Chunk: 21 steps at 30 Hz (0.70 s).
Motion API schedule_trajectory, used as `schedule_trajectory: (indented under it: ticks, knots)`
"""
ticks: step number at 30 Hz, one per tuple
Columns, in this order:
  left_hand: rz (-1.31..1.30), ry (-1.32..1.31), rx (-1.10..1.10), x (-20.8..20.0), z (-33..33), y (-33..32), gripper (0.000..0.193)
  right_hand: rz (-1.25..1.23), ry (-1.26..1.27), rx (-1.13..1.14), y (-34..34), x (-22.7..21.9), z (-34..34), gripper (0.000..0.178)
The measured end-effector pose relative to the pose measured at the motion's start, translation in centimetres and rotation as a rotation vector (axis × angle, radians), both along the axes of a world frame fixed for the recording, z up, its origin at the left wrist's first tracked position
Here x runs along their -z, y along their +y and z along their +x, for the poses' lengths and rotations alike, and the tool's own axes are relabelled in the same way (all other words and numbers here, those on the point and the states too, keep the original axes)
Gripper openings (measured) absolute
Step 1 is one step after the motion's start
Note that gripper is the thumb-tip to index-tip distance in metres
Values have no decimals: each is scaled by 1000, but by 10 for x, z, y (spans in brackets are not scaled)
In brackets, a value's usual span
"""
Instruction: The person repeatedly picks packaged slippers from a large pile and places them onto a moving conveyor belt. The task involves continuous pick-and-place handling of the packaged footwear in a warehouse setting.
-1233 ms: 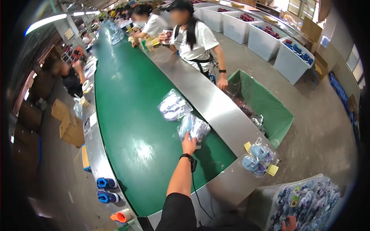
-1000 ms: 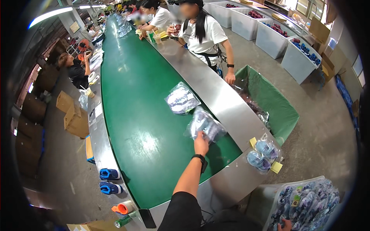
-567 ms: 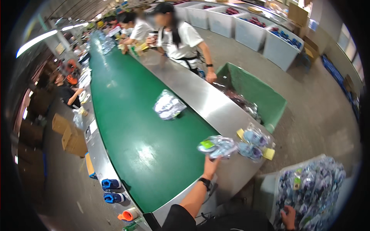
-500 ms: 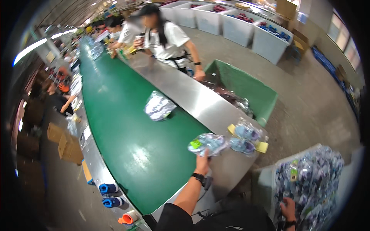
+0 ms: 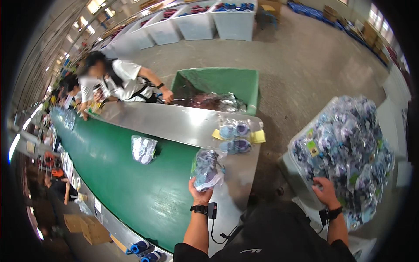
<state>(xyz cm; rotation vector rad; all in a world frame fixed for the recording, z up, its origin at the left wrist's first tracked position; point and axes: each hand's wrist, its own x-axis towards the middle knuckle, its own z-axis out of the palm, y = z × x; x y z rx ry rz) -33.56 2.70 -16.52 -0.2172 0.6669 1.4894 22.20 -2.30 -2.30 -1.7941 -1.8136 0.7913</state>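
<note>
A clear plastic bag of light blue and purple shoes is gripped from below by my left hand, over the edge between green belt and metal. My right hand is beside a pale bin heaped with bagged shoes; its fingers look spread and hold nothing visible. On the metal ledge ahead lie bagged blue shoes with yellow paper. Another clear bag of pale shoes rests on the green conveyor belt, left of my left hand.
Across the ledge, a person in a white shirt leans over the belt. A green bin holding plastic-wrapped things stands behind the ledge. White bins line the far floor. Dark blue shoes sit on the near-left edge, with cardboard boxes beyond.
My view has swung right. My left hand has turned the bagged shoes more upright. My right hand has come up along the heaped bin. The white-shirted person leans further over the belt.
</note>
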Motion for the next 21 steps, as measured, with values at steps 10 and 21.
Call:
schedule_trajectory:
  ticks: [10, 21]
  knots:
    - [127, 23, 535, -102, 97, 18, 81, 454, -51, -572, 58, -134, -71, 72]
    - [143, 134, 915, -195, 295, 5, 70, 509, -69, -564, 10, -148, -17, 64]
